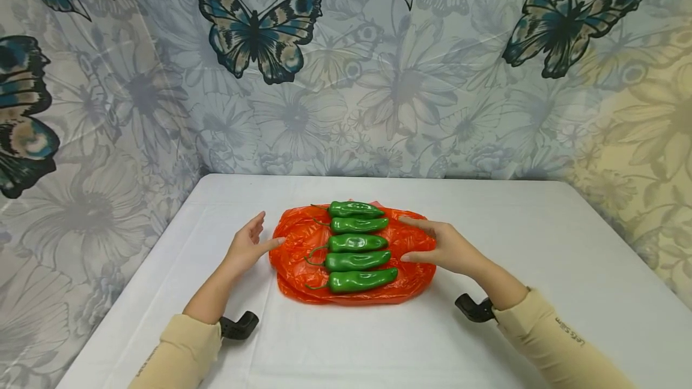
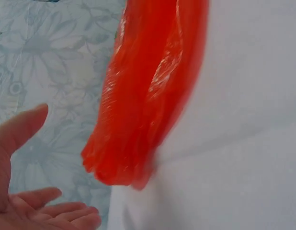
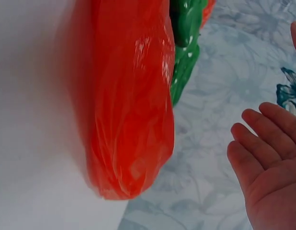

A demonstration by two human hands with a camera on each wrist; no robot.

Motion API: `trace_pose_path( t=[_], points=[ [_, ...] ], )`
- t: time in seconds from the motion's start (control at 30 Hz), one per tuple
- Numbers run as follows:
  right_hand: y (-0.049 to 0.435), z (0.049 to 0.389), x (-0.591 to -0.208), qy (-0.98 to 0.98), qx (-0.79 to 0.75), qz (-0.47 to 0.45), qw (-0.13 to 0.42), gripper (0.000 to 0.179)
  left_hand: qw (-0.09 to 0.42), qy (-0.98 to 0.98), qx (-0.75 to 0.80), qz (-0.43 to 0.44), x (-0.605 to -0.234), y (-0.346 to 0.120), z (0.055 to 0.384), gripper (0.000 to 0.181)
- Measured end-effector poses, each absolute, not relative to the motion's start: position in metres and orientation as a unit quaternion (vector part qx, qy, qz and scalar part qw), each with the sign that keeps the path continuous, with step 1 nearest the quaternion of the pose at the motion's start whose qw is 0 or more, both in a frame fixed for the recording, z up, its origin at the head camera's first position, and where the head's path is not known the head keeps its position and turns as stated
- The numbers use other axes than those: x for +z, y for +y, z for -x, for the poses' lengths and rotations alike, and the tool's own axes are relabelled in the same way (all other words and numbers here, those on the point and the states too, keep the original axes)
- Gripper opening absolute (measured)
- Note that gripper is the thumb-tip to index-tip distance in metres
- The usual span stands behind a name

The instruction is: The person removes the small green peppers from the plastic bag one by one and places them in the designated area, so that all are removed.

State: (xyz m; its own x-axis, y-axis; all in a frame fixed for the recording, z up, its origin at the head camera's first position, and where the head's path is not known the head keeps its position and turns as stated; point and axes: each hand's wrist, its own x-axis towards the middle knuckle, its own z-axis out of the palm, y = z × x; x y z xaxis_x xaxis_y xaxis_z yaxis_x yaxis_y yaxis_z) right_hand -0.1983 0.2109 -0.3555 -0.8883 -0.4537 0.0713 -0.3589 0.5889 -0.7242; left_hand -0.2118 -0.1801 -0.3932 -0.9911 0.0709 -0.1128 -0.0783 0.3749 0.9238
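Note:
Several green peppers (image 1: 357, 261) lie in a column on a crumpled red plastic bag (image 1: 303, 227), their stems toward the left. At the bag's left edge is my left hand (image 1: 248, 246), thumb reaching to the rim and fingers loosely spread. My right hand (image 1: 446, 248) overlaps the bag's right side in the head view, thumb and fingers apart. Neither hand holds anything. In the left wrist view the bag's end (image 2: 121, 158) stands away from the open palm. The right wrist view has the bag (image 3: 131, 120) with green peppers (image 3: 184, 62) on top, and relaxed fingers (image 3: 263, 148) off to the side.
The bag rests on a table with a white cover (image 1: 346, 341). Behind and to the left hangs a floral backdrop (image 1: 405, 89) with butterflies. Black wrist camera mounts (image 1: 240, 325) stick out below both wrists.

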Motion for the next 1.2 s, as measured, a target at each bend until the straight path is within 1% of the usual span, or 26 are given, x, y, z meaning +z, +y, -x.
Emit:
trace_pose_path(
  t=[0.13,0.37,0.67,1.0,1.2],
  points=[
    [0.204,0.195,-0.357,0.884,-0.398,0.238,0.069,0.074,0.082,0.797,0.597,0.042,-0.401,-0.175,0.212,0.082],
    [0.190,0.193,-0.364,0.859,-0.427,0.267,0.089,0.073,0.076,0.752,0.651,0.074,-0.414,-0.166,0.213,0.077],
    [0.177,0.193,-0.371,0.822,-0.464,0.307,0.122,0.064,0.089,0.730,0.673,0.081,-0.417,-0.162,0.210,0.067],
    [0.166,0.195,-0.384,0.811,-0.468,0.324,0.132,0.057,0.081,0.733,0.672,0.075,-0.421,-0.164,0.213,0.059],
    [0.162,0.196,-0.389,0.819,-0.453,0.325,0.139,0.052,0.079,0.732,0.673,0.075,-0.422,-0.164,0.214,0.058]
  ],
)
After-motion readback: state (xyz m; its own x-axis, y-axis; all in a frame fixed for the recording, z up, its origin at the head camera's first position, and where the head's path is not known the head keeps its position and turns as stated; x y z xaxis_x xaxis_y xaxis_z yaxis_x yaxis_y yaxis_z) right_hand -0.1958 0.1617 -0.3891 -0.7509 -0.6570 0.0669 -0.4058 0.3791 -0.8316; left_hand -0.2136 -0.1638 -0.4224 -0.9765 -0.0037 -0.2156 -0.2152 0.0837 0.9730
